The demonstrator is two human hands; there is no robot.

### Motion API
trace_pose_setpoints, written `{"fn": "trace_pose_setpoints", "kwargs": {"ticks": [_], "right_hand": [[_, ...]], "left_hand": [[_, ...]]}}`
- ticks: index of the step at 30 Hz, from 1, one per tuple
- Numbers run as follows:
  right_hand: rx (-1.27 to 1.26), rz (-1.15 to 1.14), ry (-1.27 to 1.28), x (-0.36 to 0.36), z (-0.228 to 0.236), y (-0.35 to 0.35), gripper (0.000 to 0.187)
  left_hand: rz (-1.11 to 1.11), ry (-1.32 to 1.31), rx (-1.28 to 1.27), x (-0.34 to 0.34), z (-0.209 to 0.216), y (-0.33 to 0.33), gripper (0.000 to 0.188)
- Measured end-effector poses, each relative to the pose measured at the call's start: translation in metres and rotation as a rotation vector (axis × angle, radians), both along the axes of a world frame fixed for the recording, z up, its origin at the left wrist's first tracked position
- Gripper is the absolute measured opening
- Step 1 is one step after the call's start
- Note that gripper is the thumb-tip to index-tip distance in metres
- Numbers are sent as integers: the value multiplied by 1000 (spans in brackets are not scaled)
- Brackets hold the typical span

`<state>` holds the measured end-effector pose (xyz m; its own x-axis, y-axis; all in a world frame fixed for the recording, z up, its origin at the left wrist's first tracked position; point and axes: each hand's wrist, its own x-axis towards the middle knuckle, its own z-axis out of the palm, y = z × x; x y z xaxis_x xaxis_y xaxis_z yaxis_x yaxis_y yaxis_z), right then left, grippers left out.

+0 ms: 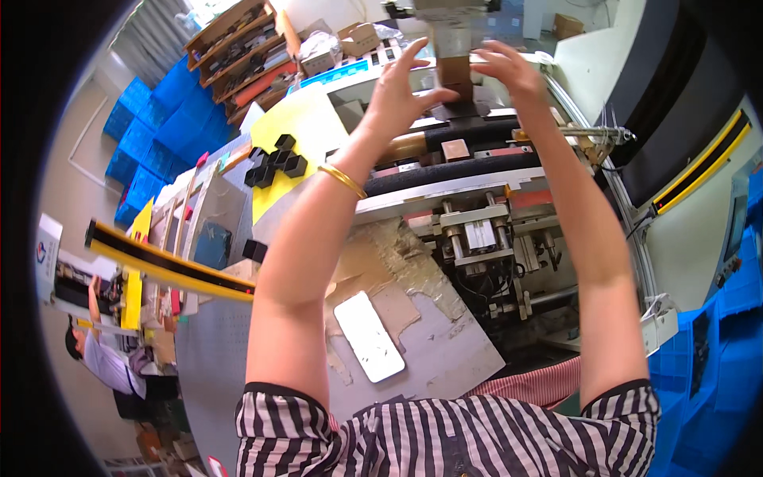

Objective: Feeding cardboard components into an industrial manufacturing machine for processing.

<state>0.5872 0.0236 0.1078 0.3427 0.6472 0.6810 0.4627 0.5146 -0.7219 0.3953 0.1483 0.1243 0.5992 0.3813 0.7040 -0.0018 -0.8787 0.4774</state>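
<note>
Both my arms reach forward to a machine, where a brown block (pixel 455 73) sits below a pale, blurred upright part (pixel 449 36). To the left of the block is my left hand (pixel 396 94), its thumb and fingers spread and the thumb tip close to the block's lower edge. On the other side, my right hand (pixel 515 78) has its fingers apart and pointing toward the block; whether they touch it I cannot tell. A dark flat piece (pixel 463 111) lies under the block. Nearer to me, a small tan block (pixel 455 149) rests between the dark rollers.
Several black open boxes (pixel 278 161) stand on a yellow sheet (pixel 274 119) to the left. A white phone (pixel 369 338) lies on the grey table (pixel 445 350). A yellow-black bar (pixel 171 261) juts in from the left. Another person (pixel 111 362) works far left.
</note>
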Motion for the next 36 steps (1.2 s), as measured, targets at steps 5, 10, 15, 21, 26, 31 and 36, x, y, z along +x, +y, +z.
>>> {"fn": "trace_pose_setpoints", "kwargs": {"ticks": [5, 10, 15, 21, 26, 31, 36], "right_hand": [[-134, 104, 207, -126, -41, -106, 30], [-476, 371, 257, -225, -99, -184, 24], [-625, 601, 30, -341, -92, -158, 24], [-636, 850, -360, -506, -115, -75, 22], [-649, 650, -1051, -590, -154, -25, 20], [-537, 648, -1615, -640, -172, -2, 33], [-577, 657, -1666, -645, -204, 16, 38]], "left_hand": [[-124, 89, 76, -156, -22, -73, 43], [232, 389, -641, -393, -112, -98, 21], [300, 315, -1040, -559, -198, -161, 40], [388, 124, -1020, -593, -217, -196, 42], [585, -37, -983, -729, -273, -271, 28], [1710, -191, -875, -935, -356, -458, 14], [2354, 435, -948, -1008, -353, -614, 30]]}}
